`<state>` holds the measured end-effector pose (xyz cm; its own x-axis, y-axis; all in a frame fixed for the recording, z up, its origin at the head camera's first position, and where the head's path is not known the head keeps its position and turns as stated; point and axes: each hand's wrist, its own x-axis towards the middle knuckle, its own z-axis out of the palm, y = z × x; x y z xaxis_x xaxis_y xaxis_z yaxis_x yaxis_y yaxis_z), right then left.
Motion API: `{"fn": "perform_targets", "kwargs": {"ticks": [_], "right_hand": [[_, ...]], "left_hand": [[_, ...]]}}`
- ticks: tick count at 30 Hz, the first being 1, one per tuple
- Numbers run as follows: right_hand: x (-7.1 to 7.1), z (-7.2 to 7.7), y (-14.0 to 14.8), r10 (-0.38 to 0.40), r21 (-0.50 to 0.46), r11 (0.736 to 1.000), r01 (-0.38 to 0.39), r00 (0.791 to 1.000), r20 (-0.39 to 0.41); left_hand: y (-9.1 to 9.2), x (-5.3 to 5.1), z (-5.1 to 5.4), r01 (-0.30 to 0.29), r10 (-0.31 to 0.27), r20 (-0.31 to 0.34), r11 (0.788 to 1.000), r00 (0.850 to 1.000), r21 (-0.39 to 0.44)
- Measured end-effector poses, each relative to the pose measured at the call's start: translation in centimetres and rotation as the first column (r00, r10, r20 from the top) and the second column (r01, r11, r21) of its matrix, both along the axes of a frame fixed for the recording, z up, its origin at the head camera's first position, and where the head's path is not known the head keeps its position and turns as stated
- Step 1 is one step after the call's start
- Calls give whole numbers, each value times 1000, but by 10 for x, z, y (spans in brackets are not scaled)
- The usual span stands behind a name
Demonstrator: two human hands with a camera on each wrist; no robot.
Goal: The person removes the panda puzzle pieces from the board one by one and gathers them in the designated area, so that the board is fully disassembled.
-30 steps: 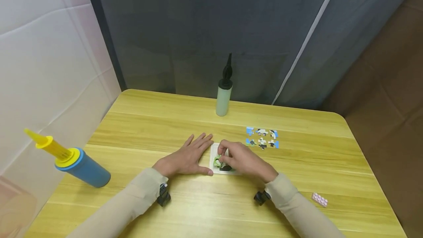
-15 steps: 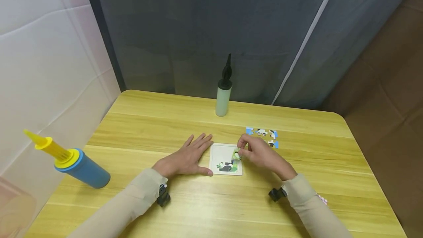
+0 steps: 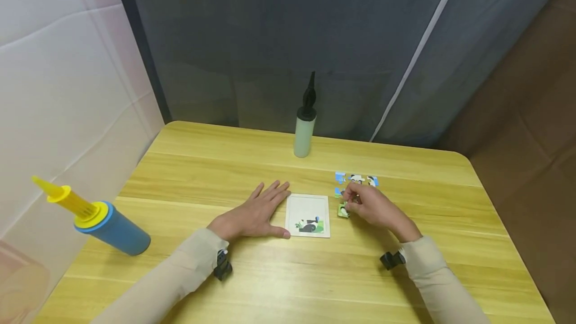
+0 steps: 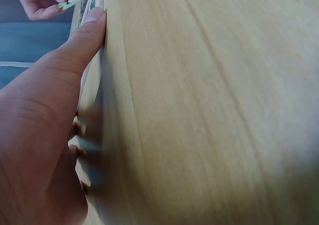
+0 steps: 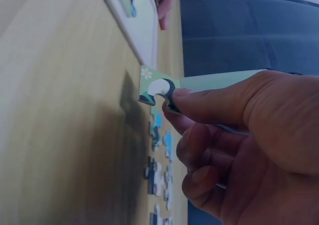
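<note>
Between thumb and index finger, my right hand (image 3: 374, 207) pinches a green puzzle piece (image 5: 157, 88) with a white flower and part of a panda. It holds the piece above the table, right of a white puzzle tray (image 3: 294, 209). Joined pieces (image 3: 310, 225) with green and a dark panda shape lie along the tray's near edge. My left hand (image 3: 253, 215) lies flat with fingers spread, its thumb and fingertips at the tray's left side. Loose puzzle pieces (image 3: 356, 178) lie in rows beyond my right hand, which hides some of them.
A pale green pump (image 3: 303, 136) with a black nozzle stands upright behind the tray. A blue and yellow pump (image 3: 118, 231) leans at the table's left. Dark cloth (image 3: 270, 49) hangs behind the wooden table (image 3: 279, 284).
My right hand has moved right from over the tray, carrying the green puzzle piece off it towards the loose pieces. My left hand has stayed in place.
</note>
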<state>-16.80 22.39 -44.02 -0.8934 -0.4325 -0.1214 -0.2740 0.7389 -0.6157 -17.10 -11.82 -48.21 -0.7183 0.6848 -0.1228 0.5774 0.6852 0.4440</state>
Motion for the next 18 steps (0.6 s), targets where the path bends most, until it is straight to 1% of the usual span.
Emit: {"fn": "perform_targets", "kwargs": {"ticks": [9,14,18], "right_hand": [[-2,-9,-2,16,31,999,-16,1000,-6],[-3,-12,-3,-2,42,999,2,1000,-2],[-4,-13,-4,-8,47,999,8,1000,-15]], "left_hand": [[0,0,0,0,0,-4,1000,1000,2],[1,0,1,1,-1,1,1000,1000,7],[1,0,2,-2,2,3,1000,1000,2]]}}
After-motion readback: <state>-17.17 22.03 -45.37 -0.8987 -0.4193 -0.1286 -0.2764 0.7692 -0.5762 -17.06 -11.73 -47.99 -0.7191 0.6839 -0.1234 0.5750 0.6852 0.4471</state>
